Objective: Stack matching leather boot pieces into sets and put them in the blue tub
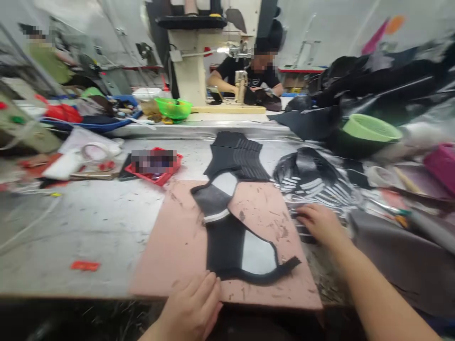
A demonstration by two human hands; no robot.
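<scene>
A black fabric piece (223, 246) with pale grey panels and a thick black edging lies flat on a pink board (170, 237). The edging's loose end sticks out to the right. My left hand (194, 303) presses its closed fingers on the lower left corner of this piece. Off the board's right edge, my right hand (323, 227) has its fingers pinched together at some black strips (305, 232); the fingertips seem to hold one strip, though blur hides the detail. A bundle of black strips with white stripes (313, 175) lies just beyond that hand.
Beyond the board lies a stack of black cut pieces (234, 154). A red basket (159, 177) and a tape roll (97, 154) sit at left. Grey material (391, 265) and a green basket (371, 128) are at right. Behind the sewing machine (192, 66), a person works.
</scene>
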